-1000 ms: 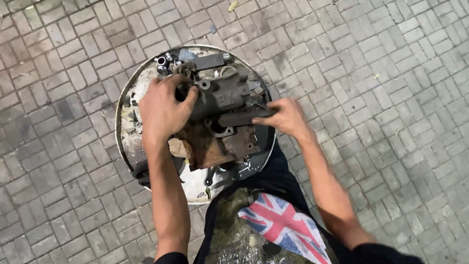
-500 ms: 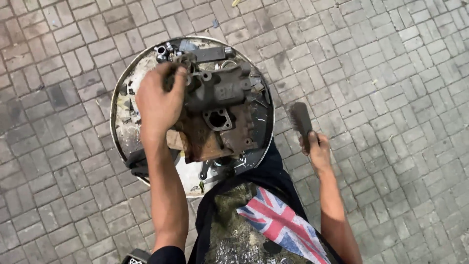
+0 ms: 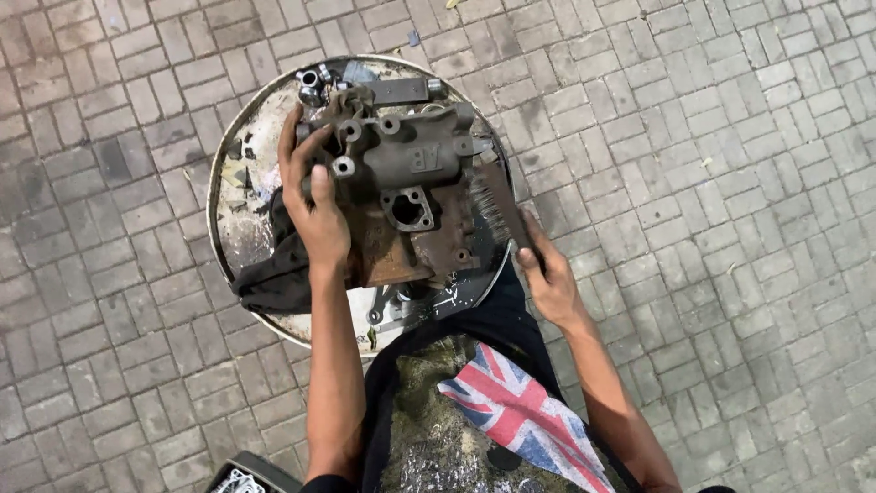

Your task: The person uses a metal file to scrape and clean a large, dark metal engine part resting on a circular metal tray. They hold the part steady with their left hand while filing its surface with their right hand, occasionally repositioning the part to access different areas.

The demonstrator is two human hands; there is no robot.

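A grimy, rust-stained cast metal engine part [image 3: 406, 196] with several round ports stands tilted in a round white metal basin [image 3: 239, 237] on the paving. My left hand [image 3: 315, 205] grips the casting's left side and steadies it. My right hand [image 3: 546, 278] holds a wire brush [image 3: 493, 208] by its handle, with the bristles against the casting's right edge. A dark rag [image 3: 274, 274] lies under my left wrist in the basin.
Small metal fittings [image 3: 315, 84] and a grey bar [image 3: 401, 89] lie at the basin's far rim. Grey brick paving [image 3: 712, 183] surrounds it. My lap, with a flag-patterned cloth [image 3: 520, 411], is below. A dark object [image 3: 246, 477] sits at the bottom edge.
My right hand swung out to the right with the brush, then came back against the casting's right edge. My left hand shifted down the casting's left side.
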